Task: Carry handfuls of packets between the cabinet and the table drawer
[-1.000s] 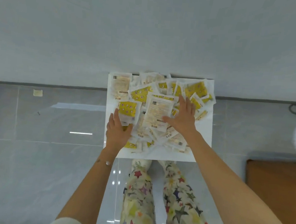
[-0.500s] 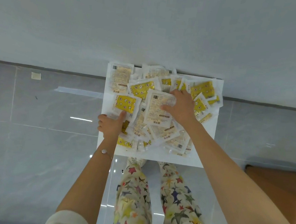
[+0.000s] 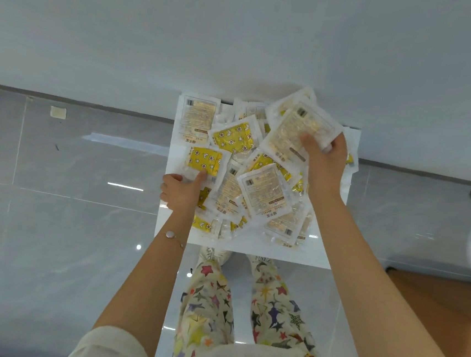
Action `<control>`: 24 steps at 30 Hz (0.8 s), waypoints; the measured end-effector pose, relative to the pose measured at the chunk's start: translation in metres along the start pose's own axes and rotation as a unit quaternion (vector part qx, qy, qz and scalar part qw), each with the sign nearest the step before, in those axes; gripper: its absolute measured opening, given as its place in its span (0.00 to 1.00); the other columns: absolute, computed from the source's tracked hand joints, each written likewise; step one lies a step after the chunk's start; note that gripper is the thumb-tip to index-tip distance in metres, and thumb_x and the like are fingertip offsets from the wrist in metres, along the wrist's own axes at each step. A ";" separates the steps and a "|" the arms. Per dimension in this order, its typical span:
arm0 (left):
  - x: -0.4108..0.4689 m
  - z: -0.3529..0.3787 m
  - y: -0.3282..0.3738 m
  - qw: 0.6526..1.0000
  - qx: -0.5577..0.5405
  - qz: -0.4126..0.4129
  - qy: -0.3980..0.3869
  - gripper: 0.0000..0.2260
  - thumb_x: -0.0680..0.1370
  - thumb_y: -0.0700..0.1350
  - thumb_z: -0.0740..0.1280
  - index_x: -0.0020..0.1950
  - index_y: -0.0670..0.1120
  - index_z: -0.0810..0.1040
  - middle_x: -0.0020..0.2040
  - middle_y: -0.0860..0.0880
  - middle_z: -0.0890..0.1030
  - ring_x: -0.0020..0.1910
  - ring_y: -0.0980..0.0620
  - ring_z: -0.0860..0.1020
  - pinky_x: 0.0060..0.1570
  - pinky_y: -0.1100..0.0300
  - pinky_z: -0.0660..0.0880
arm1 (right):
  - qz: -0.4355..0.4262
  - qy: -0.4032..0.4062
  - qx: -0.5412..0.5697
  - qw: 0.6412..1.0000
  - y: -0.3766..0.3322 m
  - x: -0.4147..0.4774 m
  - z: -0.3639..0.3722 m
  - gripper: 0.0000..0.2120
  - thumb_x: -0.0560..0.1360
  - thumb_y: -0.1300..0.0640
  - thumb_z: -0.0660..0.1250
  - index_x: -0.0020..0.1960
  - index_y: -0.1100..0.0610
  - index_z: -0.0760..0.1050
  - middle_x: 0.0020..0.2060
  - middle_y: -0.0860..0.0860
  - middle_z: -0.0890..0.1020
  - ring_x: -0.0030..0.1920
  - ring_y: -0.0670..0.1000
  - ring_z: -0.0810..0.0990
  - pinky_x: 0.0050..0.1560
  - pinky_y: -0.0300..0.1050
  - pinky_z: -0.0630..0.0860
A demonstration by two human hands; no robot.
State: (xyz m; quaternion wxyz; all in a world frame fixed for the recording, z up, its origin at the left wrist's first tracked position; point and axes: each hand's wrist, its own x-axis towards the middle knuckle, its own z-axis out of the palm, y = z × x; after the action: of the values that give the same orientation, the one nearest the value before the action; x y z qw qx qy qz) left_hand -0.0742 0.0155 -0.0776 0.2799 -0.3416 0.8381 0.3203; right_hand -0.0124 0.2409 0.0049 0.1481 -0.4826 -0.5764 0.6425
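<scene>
Head view showed your right hand [image 3: 326,161] pinching a pale packet [image 3: 296,132] lifted above the heap on the white table [image 3: 253,247], left hand [image 3: 181,191] pinching a yellow packet [image 3: 204,161]; I'd judge you were mid-sorting, needing somewhere separate next.

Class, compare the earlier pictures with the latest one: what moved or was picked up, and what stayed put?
The right hand took hold of a pale packet and lifted it off the pile. The left hand curled, its thumb pressing a yellow packet. The remaining packets stayed heaped on the white table.
</scene>
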 end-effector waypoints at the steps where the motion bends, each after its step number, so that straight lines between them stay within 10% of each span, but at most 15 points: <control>1: -0.001 0.001 0.001 1.000 -0.024 0.002 -0.003 0.29 0.67 0.56 0.76 0.59 0.44 0.67 0.58 0.44 0.73 0.62 0.43 0.69 0.61 0.46 0.70 | 0.015 -0.003 0.013 1.000 0.003 -0.003 -0.001 0.13 0.72 0.61 0.72 0.53 0.49 0.75 0.53 0.49 0.81 0.53 0.47 0.82 0.55 0.51 0.80; 9: 0.009 -0.002 0.001 0.994 -0.039 -0.001 -0.099 0.31 0.60 0.61 0.75 0.57 0.47 0.73 0.55 0.48 0.78 0.58 0.45 0.75 0.61 0.44 0.72 | 0.102 0.021 0.049 0.993 0.023 -0.035 -0.001 0.15 0.73 0.61 0.72 0.58 0.51 0.75 0.53 0.49 0.83 0.52 0.47 0.83 0.52 0.47 0.81; 13: 0.009 -0.009 -0.004 0.994 -0.042 0.033 -0.098 0.14 0.71 0.51 0.74 0.48 0.46 0.73 0.45 0.48 0.78 0.48 0.46 0.77 0.55 0.49 0.75 | 0.113 0.021 0.054 0.992 0.026 -0.047 0.004 0.18 0.74 0.61 0.71 0.62 0.55 0.74 0.53 0.49 0.83 0.50 0.46 0.83 0.44 0.40 0.81; 19: 0.006 -0.015 -0.001 0.993 -0.066 0.024 -0.098 0.21 0.73 0.44 0.73 0.63 0.42 0.71 0.53 0.48 0.77 0.50 0.48 0.76 0.54 0.53 0.74 | 0.122 0.020 0.052 0.991 0.026 -0.054 0.011 0.16 0.74 0.62 0.71 0.59 0.52 0.73 0.52 0.48 0.82 0.51 0.46 0.83 0.47 0.42 0.82; 24: 0.006 -0.032 -0.005 0.984 -0.075 0.044 -0.159 0.10 0.75 0.38 0.70 0.56 0.39 0.79 0.50 0.44 0.81 0.48 0.45 0.80 0.46 0.55 0.74 | 0.108 0.012 0.042 0.993 0.024 -0.057 0.009 0.16 0.74 0.63 0.70 0.59 0.53 0.73 0.49 0.45 0.82 0.45 0.39 0.83 0.41 0.35 0.80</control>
State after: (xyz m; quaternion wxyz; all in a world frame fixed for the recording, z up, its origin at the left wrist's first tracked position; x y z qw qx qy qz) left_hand -0.0824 -0.0128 -0.0631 0.3685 -0.2692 0.7711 0.4439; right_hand 0.0168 0.1863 0.0080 0.1048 -0.5428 -0.4914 0.6730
